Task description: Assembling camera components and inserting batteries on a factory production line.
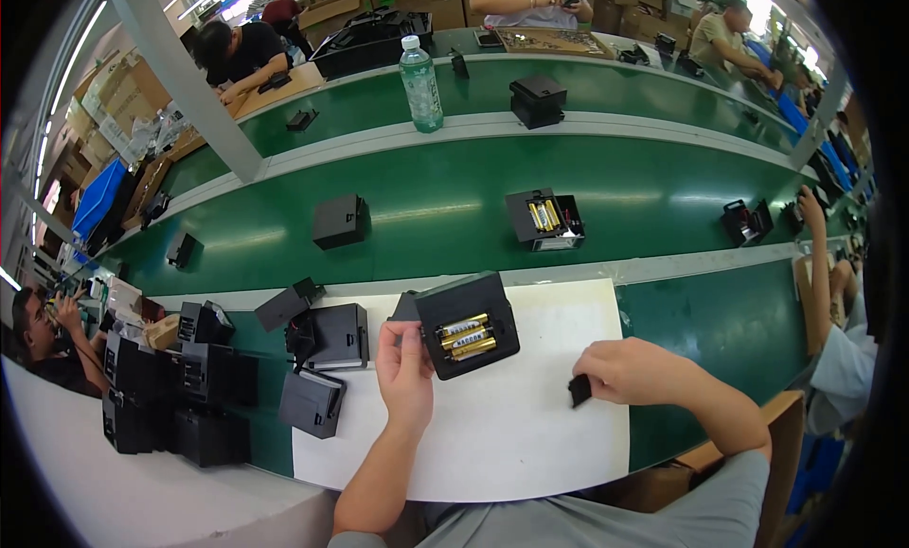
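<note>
My left hand (405,373) grips a black plastic box (497,307) by its left edge, tilted above a white sheet (540,444). Its battery compartment faces up, uncovered, with gold-coloured cylindrical batteries (466,338) lying side by side in it. To the right, over the sheet's right part, my right hand (625,370) pinches a small black plastic piece (579,390), much of it hidden by the fingers. The piece is apart from the box. Just left of my left hand lie another closed black box (339,336) and a smaller-looking one (312,403).
Black boxes (213,373) are stacked at the left. Beyond the sheet, a green belt (436,236) carries several boxes, including an open one with batteries (544,215). A water bottle (420,86) stands on the far ledge. Co-workers sit around; one person's arm (816,255) reaches in at the right.
</note>
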Demonstrator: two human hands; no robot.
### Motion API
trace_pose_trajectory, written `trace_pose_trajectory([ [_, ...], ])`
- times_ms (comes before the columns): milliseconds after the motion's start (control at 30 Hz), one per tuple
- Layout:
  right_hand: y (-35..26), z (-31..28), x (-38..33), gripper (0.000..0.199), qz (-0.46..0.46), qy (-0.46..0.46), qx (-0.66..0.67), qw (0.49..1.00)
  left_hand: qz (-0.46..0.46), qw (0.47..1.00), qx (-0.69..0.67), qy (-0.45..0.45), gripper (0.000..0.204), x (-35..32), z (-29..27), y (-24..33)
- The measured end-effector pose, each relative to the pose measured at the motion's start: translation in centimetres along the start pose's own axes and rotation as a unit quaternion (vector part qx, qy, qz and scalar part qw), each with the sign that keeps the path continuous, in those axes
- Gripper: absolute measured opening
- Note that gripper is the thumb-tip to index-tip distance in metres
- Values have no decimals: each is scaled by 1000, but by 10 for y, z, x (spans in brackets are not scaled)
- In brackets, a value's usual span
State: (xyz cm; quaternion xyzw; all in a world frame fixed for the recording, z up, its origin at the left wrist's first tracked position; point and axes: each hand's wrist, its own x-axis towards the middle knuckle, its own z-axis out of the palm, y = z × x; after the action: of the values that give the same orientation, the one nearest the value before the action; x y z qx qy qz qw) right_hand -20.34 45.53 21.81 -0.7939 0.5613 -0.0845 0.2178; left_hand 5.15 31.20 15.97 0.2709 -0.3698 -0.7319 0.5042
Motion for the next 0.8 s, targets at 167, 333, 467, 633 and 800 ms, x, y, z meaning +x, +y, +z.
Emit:
trace_pose_trajectory([
  [167,-36,-29,38,32,-1,140,236,962,21,999,46,-18,19,-10,7,-6],
  [333,-50,-14,69,29,-61,346,152,924,72,995,50,-41,19,-18,-1,-13],
  [467,-57,-9,80,25,-74,359,134,921,85,995,32,-48,21,-18,-6,-14],
  [633,-58,-5,89,21,-58,354,169,918,71,994,66,-49,26,-18,5,-1],
  [800,-40,-10,97,25,-136,353,85,922,75,985,123,-92,32,-17,9,5],
])
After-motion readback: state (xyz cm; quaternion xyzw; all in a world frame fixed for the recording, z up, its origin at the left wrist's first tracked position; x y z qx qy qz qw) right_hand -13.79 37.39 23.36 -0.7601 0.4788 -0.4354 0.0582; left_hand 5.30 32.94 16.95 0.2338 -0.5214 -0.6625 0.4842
